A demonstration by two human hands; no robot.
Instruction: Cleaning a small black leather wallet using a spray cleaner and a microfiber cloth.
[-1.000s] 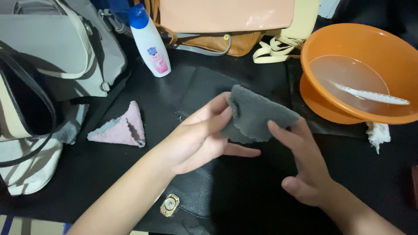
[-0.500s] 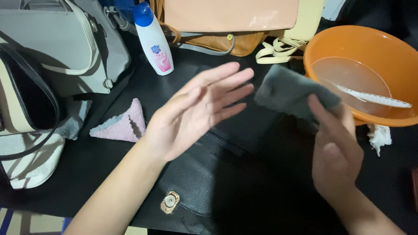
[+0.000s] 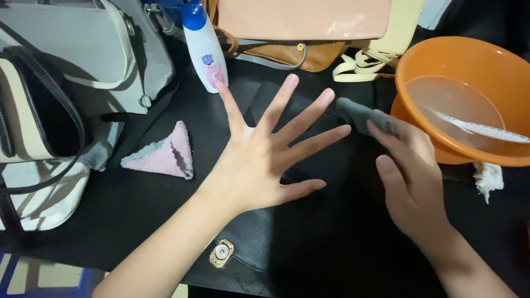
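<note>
My left hand (image 3: pixel 265 160) lies flat with fingers spread wide on a black leather bag (image 3: pixel 309 232) in the middle of the table; it holds nothing. My right hand (image 3: pixel 411 176) is closed around a bunched grey cloth (image 3: pixel 359 114), pressed on the black bag right beside the orange basin (image 3: pixel 441 60). A gold round clasp (image 3: pixel 222 253) shows on the bag's near edge, below my left wrist.
A folded pink cloth (image 3: pixel 163 157) lies left of my left hand. A white lotion bottle with a blue cap (image 3: pixel 203 47) stands behind it. Grey and cream handbags (image 3: pixel 61 83) crowd the left; a tan bag (image 3: pixel 298 27) sits at the back. The basin holds water and a white brush (image 3: pixel 486 129).
My left hand let go of the grey cloth and spread flat on the black bag. My right hand carried the cloth to the right, toward the orange basin.
</note>
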